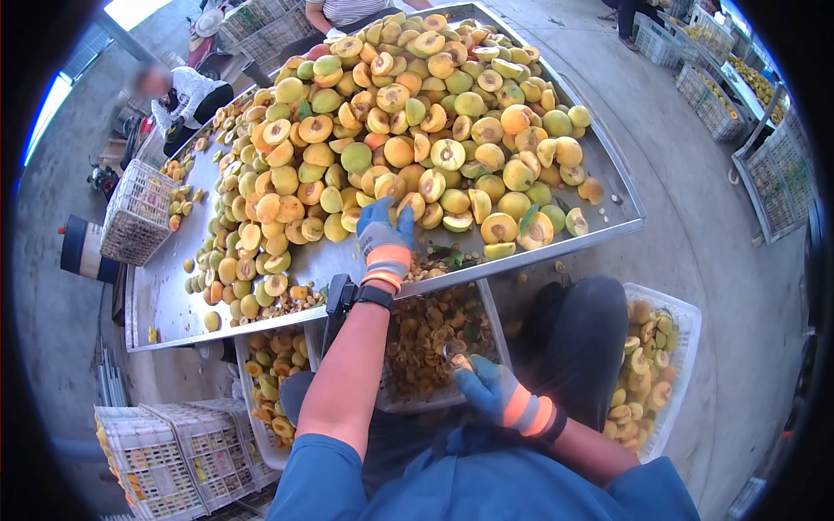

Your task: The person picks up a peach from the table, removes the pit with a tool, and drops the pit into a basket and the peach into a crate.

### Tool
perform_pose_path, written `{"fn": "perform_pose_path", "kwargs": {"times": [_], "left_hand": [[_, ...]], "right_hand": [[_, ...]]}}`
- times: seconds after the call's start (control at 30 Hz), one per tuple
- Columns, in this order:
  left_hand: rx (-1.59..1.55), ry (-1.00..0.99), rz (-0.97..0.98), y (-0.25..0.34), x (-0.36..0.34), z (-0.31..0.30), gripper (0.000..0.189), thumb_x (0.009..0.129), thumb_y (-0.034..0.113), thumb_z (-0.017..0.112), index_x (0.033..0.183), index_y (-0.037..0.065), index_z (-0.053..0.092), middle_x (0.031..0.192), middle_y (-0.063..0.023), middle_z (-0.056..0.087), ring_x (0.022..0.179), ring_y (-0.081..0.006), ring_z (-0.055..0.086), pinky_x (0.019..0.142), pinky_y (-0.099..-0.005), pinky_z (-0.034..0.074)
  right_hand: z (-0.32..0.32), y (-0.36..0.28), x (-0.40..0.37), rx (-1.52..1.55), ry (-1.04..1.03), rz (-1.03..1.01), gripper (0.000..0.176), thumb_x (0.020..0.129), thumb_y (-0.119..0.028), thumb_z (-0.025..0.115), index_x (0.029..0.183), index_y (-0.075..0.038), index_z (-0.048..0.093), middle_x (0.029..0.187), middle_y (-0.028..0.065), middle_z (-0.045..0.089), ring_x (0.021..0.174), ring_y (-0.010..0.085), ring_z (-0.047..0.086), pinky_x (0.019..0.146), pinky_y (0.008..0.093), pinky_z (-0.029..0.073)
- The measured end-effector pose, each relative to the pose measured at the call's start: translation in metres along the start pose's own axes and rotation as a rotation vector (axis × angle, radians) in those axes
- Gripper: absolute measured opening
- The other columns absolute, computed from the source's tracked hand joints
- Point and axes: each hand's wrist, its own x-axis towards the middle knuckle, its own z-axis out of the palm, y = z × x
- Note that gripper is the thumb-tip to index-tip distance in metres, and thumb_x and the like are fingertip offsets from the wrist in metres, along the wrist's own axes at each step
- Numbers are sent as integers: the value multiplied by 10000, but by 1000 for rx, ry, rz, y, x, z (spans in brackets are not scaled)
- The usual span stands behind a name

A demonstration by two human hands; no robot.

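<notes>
A big pile of halved yellow-green fruit with an apricot look [356, 156] covers the metal table [608, 195]. My left hand [384, 236], in a grey-blue glove with an orange cuff, reaches to the near edge of the pile. Its fingers are spread, with the tips right at a fruit half [410, 206]. Lower down, my right hand [488, 389], gloved alike, is closed around a small tool [458, 359] with a brown handle and a rounded metal end. That tool overlaps a crate of pits and scraps [499, 326] below the table edge.
White crates of fruit halves stand by my right leg [686, 347] and left leg [265, 438]. Stacked crates [178, 451] are at lower left. A crate [139, 213] leans over the table's left side. People sit beyond the table, one in a white top [189, 91].
</notes>
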Motion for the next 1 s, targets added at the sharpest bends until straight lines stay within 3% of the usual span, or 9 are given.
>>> {"fn": "perform_pose_path", "kwargs": {"times": [0.13, 0.27, 0.5, 0.63, 0.67, 0.77, 0.8, 0.9, 1.0], "left_hand": [[317, -282, -221, 24, 14, 5, 553, 911, 546, 714, 1273, 129, 720, 1324, -218, 586, 1232, -447, 556, 1040, -540, 475], [217, -282, -231, 28, 14, 11, 501, 846, 482, 787, 1211, 146, 717, 1379, -192, 549, 1283, -449, 506, 1083, -546, 431], [249, -410, 106, 15, -10, -6, 440, 907, 439, 730, 1183, 102, 671, 1257, -189, 648, 1293, -382, 530, 1116, -558, 381], [-61, -390, -270, 35, -46, -39, 361, 981, 284, 735, 1207, 37, 601, 1140, -240, 687, 1061, -440, 668, 919, -494, 535], [-251, -287, -115, 29, -66, -48, 364, 979, 236, 758, 1196, 14, 569, 1148, -258, 681, 983, -447, 697, 831, -460, 563], [-400, -258, -94, 63, -111, -97, 509, 898, 243, 843, 1239, -5, 557, 1202, -226, 642, 1120, -388, 656, 966, -446, 534], [-417, -175, 116, 58, -128, -101, 589, 826, 173, 883, 1284, 12, 549, 1282, -211, 601, 1206, -394, 601, 1041, -453, 500], [-257, -91, 222, 90, -159, -140, 627, 782, 96, 880, 1308, 33, 544, 1330, -207, 576, 1238, -414, 579, 1076, -465, 480], [-964, -139, -183, 97, -186, -159, 684, 844, 46, 816, 1433, 27, 469, 1404, -167, 568, 1300, -323, 573, 1104, -424, 484]], "right_hand": [[-3, 3, 6, 50, 2, 67, 268, 1069, -200, 604, 1203, 25, 657, 926, 123, 696, 840, 190, 657, 767, 359, 525], [-10, 2, 15, 3, 42, 91, 278, 1066, -237, 616, 1183, 10, 663, 894, 146, 699, 812, 234, 673, 755, 392, 526], [-9, -2, 11, 108, 89, 11, 185, 1084, -194, 570, 1030, -26, 625, 808, -18, 587, 725, 82, 518, 648, 300, 463], [-9, -13, 22, 625, 106, 169, 156, 1101, -215, 573, 1077, -68, 621, 775, -38, 566, 592, 51, 492, 521, 232, 398], [-13, -27, 27, 603, 122, 197, 159, 1093, -244, 594, 1111, -92, 637, 759, -52, 550, 582, 34, 469, 508, 224, 374], [-16, -55, 47, 559, 144, 147, 152, 1083, -245, 623, 1137, -106, 654, 725, -69, 533, 522, 37, 442, 459, 237, 343], [-17, -64, 50, 489, 108, 159, 153, 1080, -232, 627, 1152, -99, 656, 761, -59, 559, 567, 48, 481, 493, 239, 377], [-11, -74, 50, 421, 22, 137, 182, 1052, -228, 656, 1164, -84, 651, 797, -34, 595, 590, 66, 523, 508, 239, 410], [-3, -57, 41, 588, -36, 162, 243, 1003, -224, 699, 1182, -70, 644, 840, -12, 596, 631, 74, 510, 541, 246, 394]]}}
